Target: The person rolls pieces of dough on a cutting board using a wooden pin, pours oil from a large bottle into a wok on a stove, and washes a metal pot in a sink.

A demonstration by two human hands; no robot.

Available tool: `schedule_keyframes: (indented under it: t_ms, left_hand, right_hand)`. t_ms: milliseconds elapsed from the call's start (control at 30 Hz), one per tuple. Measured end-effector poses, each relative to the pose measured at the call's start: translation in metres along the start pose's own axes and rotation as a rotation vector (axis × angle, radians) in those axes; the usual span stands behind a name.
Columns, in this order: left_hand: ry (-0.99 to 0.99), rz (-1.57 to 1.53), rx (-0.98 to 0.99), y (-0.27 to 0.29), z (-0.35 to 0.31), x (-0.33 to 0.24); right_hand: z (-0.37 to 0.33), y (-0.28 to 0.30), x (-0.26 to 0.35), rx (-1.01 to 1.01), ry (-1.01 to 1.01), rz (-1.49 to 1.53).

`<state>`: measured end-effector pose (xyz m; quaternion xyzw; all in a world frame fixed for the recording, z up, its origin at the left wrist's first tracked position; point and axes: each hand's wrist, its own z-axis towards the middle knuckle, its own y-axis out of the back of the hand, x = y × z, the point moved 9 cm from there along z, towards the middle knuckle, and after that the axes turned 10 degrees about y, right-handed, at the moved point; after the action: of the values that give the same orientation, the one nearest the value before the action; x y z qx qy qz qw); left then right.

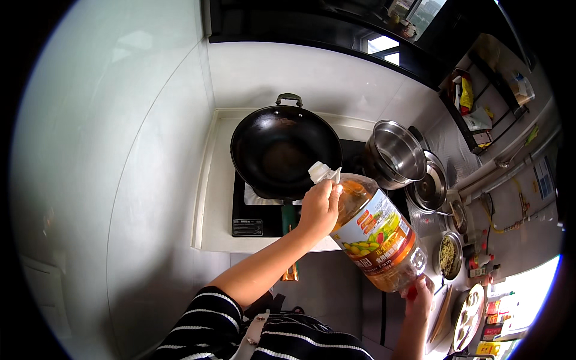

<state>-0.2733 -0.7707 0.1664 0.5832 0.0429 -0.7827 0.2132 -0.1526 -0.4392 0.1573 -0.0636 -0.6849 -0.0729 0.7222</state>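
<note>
A large clear bottle of amber cooking oil [375, 240] with a colourful label lies tilted across the front of the stove, its neck toward the wok. My left hand [320, 210] is closed around the neck, just below the white cap [321, 172]. Low on the bottle, my right hand [418, 294] supports the base. The black wok [282, 150] rests on the cooktop, with a loop handle at the back and a long handle toward me. The cap is over the wok's near right rim. No stream of oil is visible.
Right of the wok stands a steel pot [399, 156], beside a round metal lid [431, 186]. Farther right are a bowl of chopped food [448, 255], a pale plate [469, 315] and several bottles. A wall rack [480, 105] holds packages. A pale wall [150, 120] borders the left.
</note>
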Motion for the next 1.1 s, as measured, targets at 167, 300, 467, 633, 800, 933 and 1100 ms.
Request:
schedule_keyframes:
  t_ms: [167,300,467,633,800,933,1100]
  left_hand:
    - [0.042,-0.005,0.011,-0.004,0.0,0.004]
    - [0.039,-0.015,-0.009,-0.006,0.0,0.009]
    - [0.097,-0.027,0.027,-0.008,0.0,0.013]
    - [0.093,-0.021,0.011,-0.008,-0.001,0.015]
    - [0.105,-0.038,0.012,-0.009,-0.002,0.015]
    - [0.123,-0.027,0.036,-0.012,-0.003,0.017]
    - [0.147,-0.068,0.042,-0.012,-0.004,0.013]
  right_hand:
    - [0.004,0.005,0.011,0.002,0.025,-0.045]
    - [0.007,0.012,0.012,-0.005,0.026,-0.051]
    - [0.008,0.021,0.013,-0.031,0.027,-0.084]
    - [0.008,0.019,0.021,-0.024,0.016,-0.101]
    - [0.008,0.018,0.026,-0.047,0.036,-0.11]
    - [0.007,0.018,0.03,-0.042,0.033,-0.107]
    - [0.006,0.02,0.035,-0.055,0.054,-0.108]
